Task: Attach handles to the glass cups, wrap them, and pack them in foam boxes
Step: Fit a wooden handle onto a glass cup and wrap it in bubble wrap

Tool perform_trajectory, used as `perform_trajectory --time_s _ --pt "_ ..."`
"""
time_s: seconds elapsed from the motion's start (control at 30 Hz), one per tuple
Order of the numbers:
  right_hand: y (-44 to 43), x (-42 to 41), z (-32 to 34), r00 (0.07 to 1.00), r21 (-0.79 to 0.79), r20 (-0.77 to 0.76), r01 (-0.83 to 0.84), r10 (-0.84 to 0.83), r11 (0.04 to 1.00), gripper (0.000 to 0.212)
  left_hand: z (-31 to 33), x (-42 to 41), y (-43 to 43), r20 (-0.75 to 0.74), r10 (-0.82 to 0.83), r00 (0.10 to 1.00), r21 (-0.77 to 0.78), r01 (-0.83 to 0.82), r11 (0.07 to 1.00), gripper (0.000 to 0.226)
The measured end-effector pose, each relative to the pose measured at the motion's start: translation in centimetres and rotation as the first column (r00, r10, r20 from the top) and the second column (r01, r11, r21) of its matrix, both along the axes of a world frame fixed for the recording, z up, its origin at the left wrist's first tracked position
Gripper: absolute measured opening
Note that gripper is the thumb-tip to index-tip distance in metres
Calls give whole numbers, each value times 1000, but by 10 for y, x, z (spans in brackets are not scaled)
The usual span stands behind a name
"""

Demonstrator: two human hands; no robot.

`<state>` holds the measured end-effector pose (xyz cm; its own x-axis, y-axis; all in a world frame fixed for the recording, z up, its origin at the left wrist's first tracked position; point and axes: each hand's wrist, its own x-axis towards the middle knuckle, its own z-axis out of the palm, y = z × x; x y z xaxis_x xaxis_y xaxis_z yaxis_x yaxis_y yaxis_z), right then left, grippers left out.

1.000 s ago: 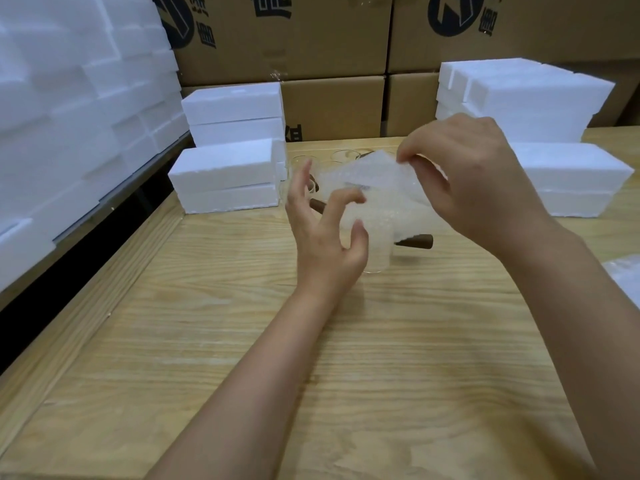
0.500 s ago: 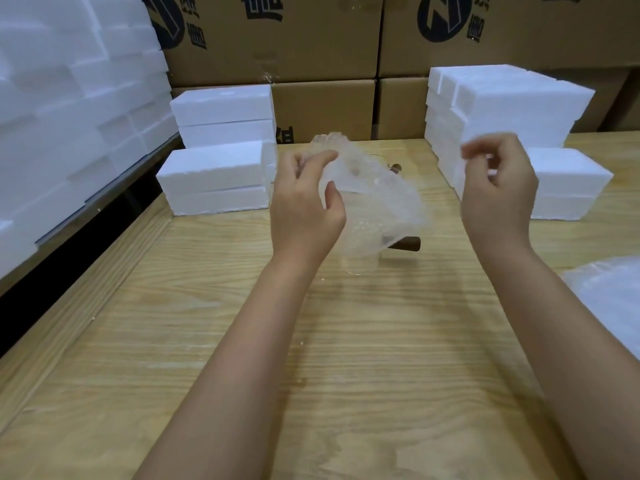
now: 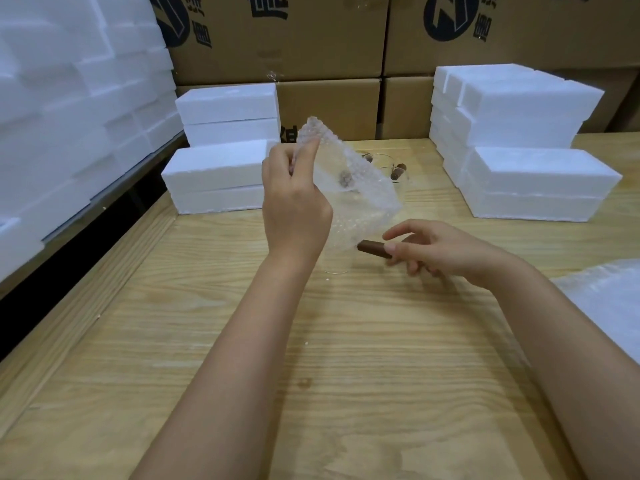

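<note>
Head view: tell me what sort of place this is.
Likely a packing bench in a warehouse: stacked foam boxes, printed cardboard cartons behind them, and bubble wrap held over a glass cup on the wooden table.

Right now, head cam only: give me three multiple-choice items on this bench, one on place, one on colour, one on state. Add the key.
1. Where does the clear glass cup stand?
A. on the floor
B. on a chair
C. on the light wooden table

2. What colour is its cylindrical handle?
A. white
B. dark brown
C. green

3. What state is the clear bubble wrap sheet in?
A. held up by the left hand
B. lying flat
C. rolled up tight

Key:
1 C: the cup's base rests on the tabletop.
2 B: the handle shows dark brown beside the right hand.
3 A: the left hand's fingers pinch the sheet near its top, above the cup.
</note>
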<state>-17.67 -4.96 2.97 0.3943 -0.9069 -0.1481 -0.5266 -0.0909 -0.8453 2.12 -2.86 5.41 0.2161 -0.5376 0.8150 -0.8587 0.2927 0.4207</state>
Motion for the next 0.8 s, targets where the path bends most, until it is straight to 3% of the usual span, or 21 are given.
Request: perform_trajectory --time_s 0.1,0.27,0.43,0.57,0.8 --pt "4 16 -2 1000 -22 3 -11 11 1000 37 -1 4 -1 0 22 1000 -2 -22 1000 52" --pt "6 33 -8 997 -196 -78 -22 6 980 4 -1 6 0 0 44 999 -14 -44 999 54" --pt "11 0 27 988 -197 -68 -151 140 969 11 -1 7 -1 -18 18 1000 -30 -18 999 54" --pt "24 -23 59 947 -140 63 -305 316 942 23 -3 4 0 -12 -52 999 -17 52 998 54" --pt "40 -14 83 820 -265 264 -445 509 855 34 -10 -1 -4 53 -92 994 -3 92 996 38"
